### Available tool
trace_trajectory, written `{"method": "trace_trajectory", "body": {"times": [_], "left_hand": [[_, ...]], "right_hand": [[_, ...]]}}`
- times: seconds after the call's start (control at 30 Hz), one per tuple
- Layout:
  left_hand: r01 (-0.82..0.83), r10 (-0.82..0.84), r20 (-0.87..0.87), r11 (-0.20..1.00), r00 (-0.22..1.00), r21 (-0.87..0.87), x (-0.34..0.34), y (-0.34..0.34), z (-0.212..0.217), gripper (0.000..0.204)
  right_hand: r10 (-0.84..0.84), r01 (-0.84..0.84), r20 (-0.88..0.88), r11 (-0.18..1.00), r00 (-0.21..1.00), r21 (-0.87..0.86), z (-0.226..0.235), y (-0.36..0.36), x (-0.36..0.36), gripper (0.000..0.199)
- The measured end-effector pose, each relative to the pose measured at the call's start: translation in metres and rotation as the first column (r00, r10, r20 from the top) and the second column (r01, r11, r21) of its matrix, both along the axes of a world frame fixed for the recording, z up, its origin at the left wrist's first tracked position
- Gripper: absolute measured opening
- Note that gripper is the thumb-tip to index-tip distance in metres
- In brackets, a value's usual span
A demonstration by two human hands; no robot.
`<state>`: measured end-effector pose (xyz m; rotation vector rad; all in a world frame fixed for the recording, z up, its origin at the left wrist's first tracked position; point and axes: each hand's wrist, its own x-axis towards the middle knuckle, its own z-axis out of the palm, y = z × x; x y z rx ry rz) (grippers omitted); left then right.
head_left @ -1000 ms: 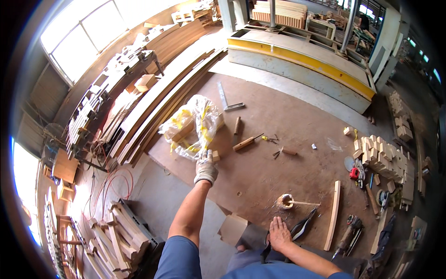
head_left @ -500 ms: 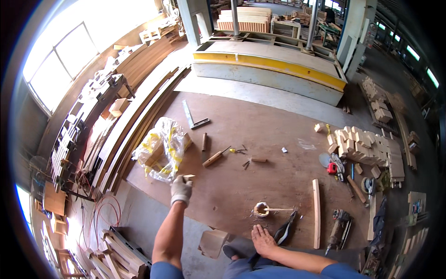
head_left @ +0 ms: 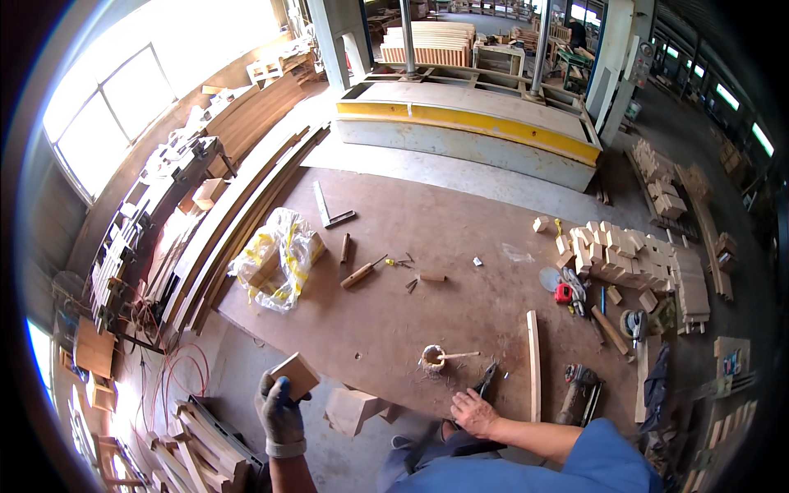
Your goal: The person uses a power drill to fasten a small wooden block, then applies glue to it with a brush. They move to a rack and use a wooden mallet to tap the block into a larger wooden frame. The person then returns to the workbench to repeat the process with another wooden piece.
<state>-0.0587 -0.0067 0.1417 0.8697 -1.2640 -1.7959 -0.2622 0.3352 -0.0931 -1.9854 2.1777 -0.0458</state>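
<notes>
My left hand (head_left: 281,409), in a grey work glove, grips a wooden block (head_left: 294,375) at the lower left, off the table's near edge. My bare right hand (head_left: 474,412) rests at the table's near edge, fingers spread, against dark-handled pliers (head_left: 488,379); their handles are partly hidden by it. Just beyond stands a small crusted pot (head_left: 433,358) with a thin wooden stick (head_left: 460,355) leaning out. Farther left on the table lies a clear plastic bag (head_left: 288,238) with yellow markings and wooden pieces inside.
On the brown table (head_left: 394,222) are a try square (head_left: 329,209), a wood-handled pointed tool (head_left: 358,275), a long wooden strip (head_left: 534,361), a power tool (head_left: 579,394) and a red tape measure (head_left: 563,292). Wooden blocks (head_left: 616,251) are piled at right. Below the near edge sits another block (head_left: 352,409).
My left hand has moved from beside the plastic bag back toward my body, with the wooden block now raised into clear view. My right hand stays near the pliers as the view shifts.
</notes>
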Motion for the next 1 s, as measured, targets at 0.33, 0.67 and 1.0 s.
{"method": "trace_trajectory", "body": {"times": [0.33,0.67,1.0], "left_hand": [[0.287,-0.232,0.264,0.938,0.936,-0.194,0.033,0.046,0.029,0.041],[0.673,0.295,0.657,0.06,0.694,-0.738,0.03,0.053,0.013,0.028],[0.773,0.241,0.774,0.121,0.585,-0.622,-0.024,0.093,-0.044,0.009]], "right_hand": [[-0.255,0.208,-0.265,0.959,0.93,-0.194,0.006,0.037,-0.041,0.027],[0.271,0.094,0.42,0.737,0.866,-0.67,0.254,-0.112,0.114,0.023],[0.491,-0.152,0.303,0.69,0.817,-0.708,0.282,-0.152,0.127,0.015]]}}
